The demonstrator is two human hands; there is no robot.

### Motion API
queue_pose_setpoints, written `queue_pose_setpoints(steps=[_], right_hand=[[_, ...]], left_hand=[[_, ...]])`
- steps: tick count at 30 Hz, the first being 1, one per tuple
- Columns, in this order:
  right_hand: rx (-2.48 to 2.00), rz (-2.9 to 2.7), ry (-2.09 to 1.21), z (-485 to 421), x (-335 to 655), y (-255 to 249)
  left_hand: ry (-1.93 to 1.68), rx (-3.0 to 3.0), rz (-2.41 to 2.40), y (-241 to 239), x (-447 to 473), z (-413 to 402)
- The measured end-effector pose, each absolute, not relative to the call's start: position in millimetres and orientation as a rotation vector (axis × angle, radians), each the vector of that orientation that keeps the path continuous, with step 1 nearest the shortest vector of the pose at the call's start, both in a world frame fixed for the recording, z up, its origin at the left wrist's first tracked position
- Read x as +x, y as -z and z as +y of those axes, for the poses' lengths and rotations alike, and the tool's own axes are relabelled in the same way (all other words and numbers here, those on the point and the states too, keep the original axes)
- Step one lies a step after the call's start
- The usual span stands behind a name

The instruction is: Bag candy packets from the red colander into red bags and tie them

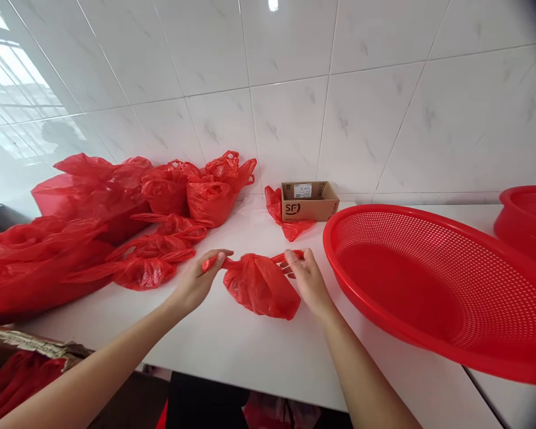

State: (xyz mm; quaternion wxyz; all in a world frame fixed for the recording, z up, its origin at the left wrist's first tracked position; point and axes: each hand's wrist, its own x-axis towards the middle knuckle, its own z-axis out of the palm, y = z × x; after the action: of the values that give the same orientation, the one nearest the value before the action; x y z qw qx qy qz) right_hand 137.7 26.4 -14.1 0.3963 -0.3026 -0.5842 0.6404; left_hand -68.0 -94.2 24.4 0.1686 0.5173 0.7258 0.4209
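A: Mind giving a rundown of the white table (232, 351)?

B: Huge red basket (406, 286) at three o'clock, bulky red bags (111, 202) at ten, red bag (261, 289) at dial centre, smaller red bags (145, 274) at nine, apparently tied up already.

A: Grip?

B: Left hand (198, 283) at nine from the centre one, curled tight around one twisted handle (232, 264). Right hand (310, 283) at three, fingers loosely bent, other handle pinched under the thumb.

A: Nearly done, then?

B: Probably, yeah. Neck (252, 260) gathered, both ends pulled out sideways. Likely just tightening left, imo. Can't tell about a finished knot, too bunched up there.
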Motion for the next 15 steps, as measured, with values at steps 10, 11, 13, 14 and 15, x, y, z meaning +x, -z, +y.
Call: queue_pose_setpoints(steps=[10,11,13,14,15], right_hand=[[-0.822,-1.810,-1.441,32.9,132.4,40.4],[-0.831,-1.822,-1.441,35.1,133.3,41.0],[-0.853,-1.858,-1.428,39.5,135.2,42.0],[-0.867,-1.879,-1.405,41.4,136.1,42.4],[-0.882,-1.901,-1.376,43.2,136.7,42.8]], left_hand=[[-1.040,1.630,2.341,4.2,-55.8,-45.8],[-0.995,1.645,2.360,4.9,-58.7,-46.5],[-0.897,1.669,2.405,4.3,-65.7,-49.5],[-0.848,1.673,2.434,3.8,-69.5,-51.4],[-0.799,1.672,2.465,3.5,-73.2,-53.1]])
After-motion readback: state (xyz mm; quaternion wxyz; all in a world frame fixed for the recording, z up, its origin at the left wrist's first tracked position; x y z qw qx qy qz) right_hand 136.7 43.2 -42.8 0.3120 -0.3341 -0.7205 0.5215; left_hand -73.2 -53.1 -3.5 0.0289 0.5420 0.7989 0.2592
